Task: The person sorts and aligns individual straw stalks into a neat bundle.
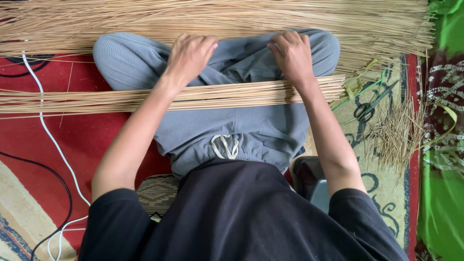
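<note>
- Seated cross-legged on a red patterned rug (96, 140); grey trousers, black shirt.
- Bundle of thin straw-coloured sticks (227, 94) lies crosswise over the lap, beneath both forearms.
- Larger sheet of the same sticks (217, 19) spread across the far side, beyond the knees.
- Left hand (189, 55): knuckles up, fingers curled down at the near edge of the far sheet, over the knee. Whether it grips any sticks, cannot tell.
- Right hand (292, 55): same posture, fingers bent down at the sheet's edge; grasp hidden.
- Right of the lap: scissors (369, 107) on the rug, beside a heap of cut stick ends (394, 137) and green strips (360, 89).
- Left: white cable (48, 133) and black cable (65, 186) crossing the rug.
</note>
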